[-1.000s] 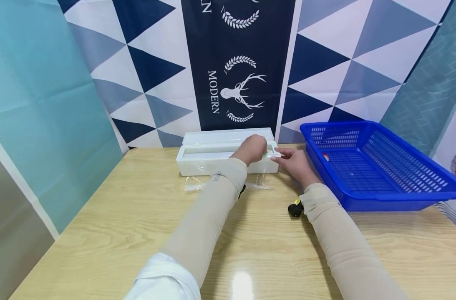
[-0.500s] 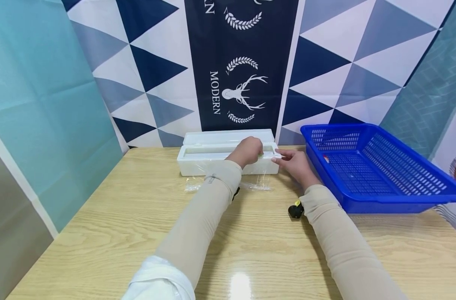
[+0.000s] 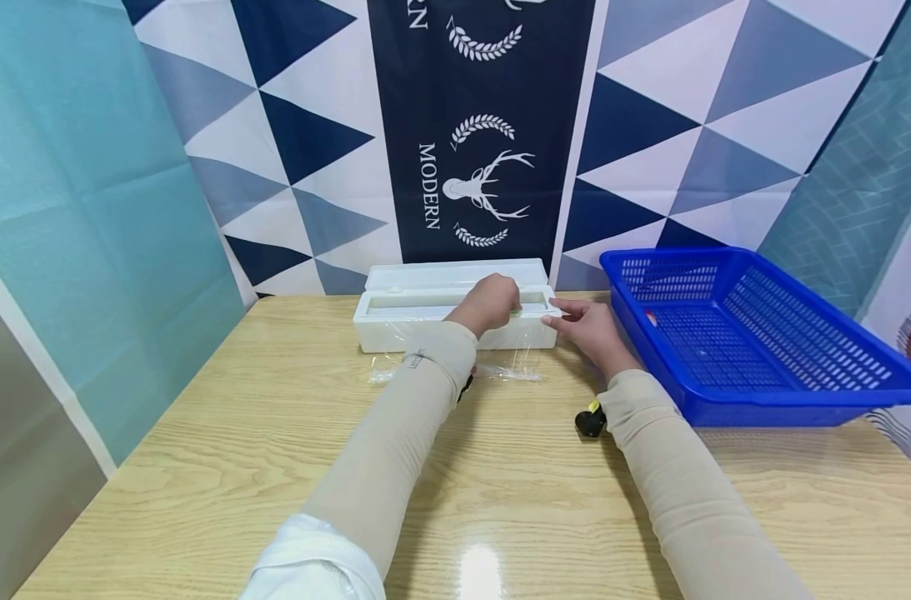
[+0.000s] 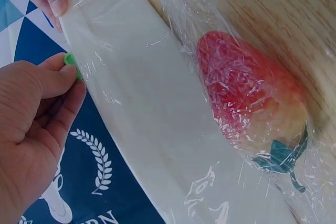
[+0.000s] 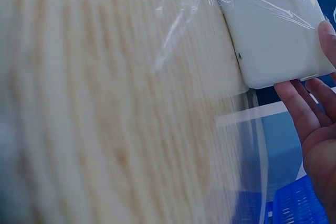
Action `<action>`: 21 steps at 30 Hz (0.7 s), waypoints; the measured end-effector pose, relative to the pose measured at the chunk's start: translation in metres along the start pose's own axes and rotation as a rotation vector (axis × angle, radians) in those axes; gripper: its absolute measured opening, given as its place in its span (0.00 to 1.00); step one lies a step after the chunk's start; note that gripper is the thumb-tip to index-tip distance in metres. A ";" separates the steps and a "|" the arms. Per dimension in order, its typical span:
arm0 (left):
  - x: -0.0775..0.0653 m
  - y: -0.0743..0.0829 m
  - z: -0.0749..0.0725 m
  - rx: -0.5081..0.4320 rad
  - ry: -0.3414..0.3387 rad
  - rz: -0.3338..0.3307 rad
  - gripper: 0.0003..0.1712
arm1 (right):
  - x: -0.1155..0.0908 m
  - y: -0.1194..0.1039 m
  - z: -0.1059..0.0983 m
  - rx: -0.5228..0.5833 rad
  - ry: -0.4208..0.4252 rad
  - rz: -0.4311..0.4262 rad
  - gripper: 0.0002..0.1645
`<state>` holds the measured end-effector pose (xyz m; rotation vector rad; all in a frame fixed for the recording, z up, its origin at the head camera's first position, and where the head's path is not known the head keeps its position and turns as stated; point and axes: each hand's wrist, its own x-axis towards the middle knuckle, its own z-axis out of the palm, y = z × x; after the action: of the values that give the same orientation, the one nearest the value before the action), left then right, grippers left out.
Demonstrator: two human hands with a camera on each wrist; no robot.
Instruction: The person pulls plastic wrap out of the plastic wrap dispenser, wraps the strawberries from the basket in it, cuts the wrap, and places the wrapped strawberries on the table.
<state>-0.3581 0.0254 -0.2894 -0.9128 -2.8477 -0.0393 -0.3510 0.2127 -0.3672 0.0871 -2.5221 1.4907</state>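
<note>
Left hand [image 3: 493, 302] pinches green tab [image 4: 72, 65] at box [image 3: 383, 335] rim | right hand [image 3: 590, 329] grips its right end | box on table [image 3: 237, 425], film [image 3: 526, 364] over front | likely best: brace box, keep tab level

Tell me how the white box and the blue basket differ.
The white box is long, narrow and solid-walled; the blue basket is broader, with perforated walls. The box has a raised lid behind it; the basket shows none. Both are open on top.
</note>
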 end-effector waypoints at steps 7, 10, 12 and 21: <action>-0.004 -0.005 -0.002 -0.004 -0.008 0.001 0.13 | -0.001 -0.001 -0.001 0.005 0.005 -0.013 0.35; -0.007 -0.009 -0.003 0.004 -0.003 0.007 0.15 | -0.002 -0.003 -0.001 -0.003 0.014 -0.014 0.35; -0.009 -0.012 -0.003 0.003 0.001 0.015 0.15 | -0.003 -0.004 -0.001 -0.008 0.010 -0.011 0.35; -0.018 -0.022 -0.002 -0.033 0.006 0.009 0.14 | -0.002 -0.003 0.001 -0.014 -0.004 0.013 0.38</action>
<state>-0.3559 -0.0034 -0.2896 -0.9295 -2.8452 -0.0886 -0.3484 0.2108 -0.3656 0.0721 -2.5404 1.4787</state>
